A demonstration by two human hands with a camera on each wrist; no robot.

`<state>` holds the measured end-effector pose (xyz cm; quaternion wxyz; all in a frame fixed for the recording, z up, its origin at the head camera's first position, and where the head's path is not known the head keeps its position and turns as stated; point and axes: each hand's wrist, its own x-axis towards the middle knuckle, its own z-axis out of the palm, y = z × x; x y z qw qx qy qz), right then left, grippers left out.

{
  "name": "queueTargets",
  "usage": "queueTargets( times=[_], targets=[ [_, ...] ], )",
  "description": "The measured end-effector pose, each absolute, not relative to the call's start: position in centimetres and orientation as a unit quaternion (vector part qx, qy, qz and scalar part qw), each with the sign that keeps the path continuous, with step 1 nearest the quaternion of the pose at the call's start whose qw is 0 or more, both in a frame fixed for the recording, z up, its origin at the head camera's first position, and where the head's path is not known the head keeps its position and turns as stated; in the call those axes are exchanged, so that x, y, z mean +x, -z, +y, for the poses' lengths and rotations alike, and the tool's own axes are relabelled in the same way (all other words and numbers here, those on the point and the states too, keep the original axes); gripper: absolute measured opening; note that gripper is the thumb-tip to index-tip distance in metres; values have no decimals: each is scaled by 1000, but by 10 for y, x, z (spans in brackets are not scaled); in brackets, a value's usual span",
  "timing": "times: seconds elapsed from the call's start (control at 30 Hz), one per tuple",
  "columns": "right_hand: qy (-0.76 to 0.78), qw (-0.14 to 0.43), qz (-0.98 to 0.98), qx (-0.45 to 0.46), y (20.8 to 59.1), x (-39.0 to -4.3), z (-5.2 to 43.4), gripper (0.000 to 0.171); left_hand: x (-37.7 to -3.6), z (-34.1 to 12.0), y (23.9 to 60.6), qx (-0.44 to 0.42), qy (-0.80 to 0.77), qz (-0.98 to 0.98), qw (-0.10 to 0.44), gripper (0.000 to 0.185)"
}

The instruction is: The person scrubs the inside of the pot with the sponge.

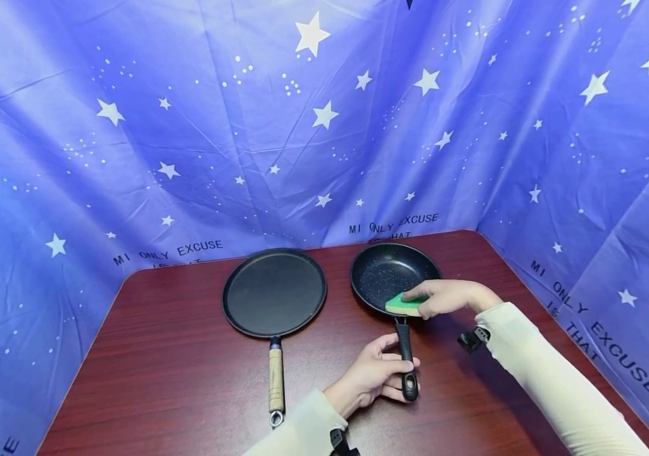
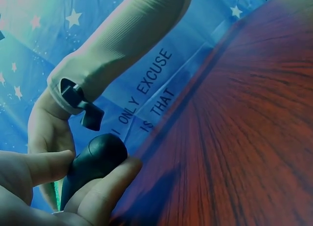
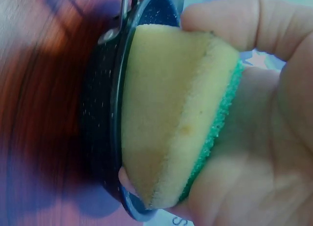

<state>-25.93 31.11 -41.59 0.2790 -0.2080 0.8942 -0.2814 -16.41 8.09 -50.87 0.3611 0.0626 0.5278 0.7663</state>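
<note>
Your right hand (image 1: 444, 297) pinches the soft, light yellow-and-green sponge (image 1: 404, 304); your left hand (image 1: 372, 373) grips the rigid, heavier black speckled frying pan (image 1: 384, 272) by its black plastic handle (image 1: 406, 358).

Dark red wood-grain table (image 1: 187, 380). Flat griddle (image 1: 274, 291) with wooden handle lies left of centre. Speckled frying pan (image 1: 384, 272) sits just right of it, handle toward the near edge.

Yellow and green sponge (image 1: 405, 304) on black speckled pan (image 1: 384, 272). Beside the pan, plain black flat pan (image 1: 274, 292). Dark red wooden table (image 1: 176, 354). Behind the pan, blue cloth (image 1: 187, 126) with white stars.
</note>
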Motion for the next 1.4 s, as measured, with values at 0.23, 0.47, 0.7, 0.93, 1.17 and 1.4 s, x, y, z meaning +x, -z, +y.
queueTargets(
  times=[0.23,0.47,0.7,0.93,1.17,1.4],
  targets=[
    [333,313,864,-211,420,-262,301,68,-164,80,506,70,-764,528,365,63],
    [371,335,833,-236,429,-267,295,70,-162,83,509,69,-764,526,366,65],
    [398,325,827,-230,438,-273,288,68,-161,84,511,69,-764,529,363,66],
    [390,286,847,-220,443,-278,277,70,-162,82,508,75,-762,523,375,65],
    [429,260,843,-194,448,-282,266,74,-162,79,506,71,-761,526,373,65],
    [464,234,835,-181,459,-288,255,74,-161,78,505,71,-762,526,372,66]
  ],
)
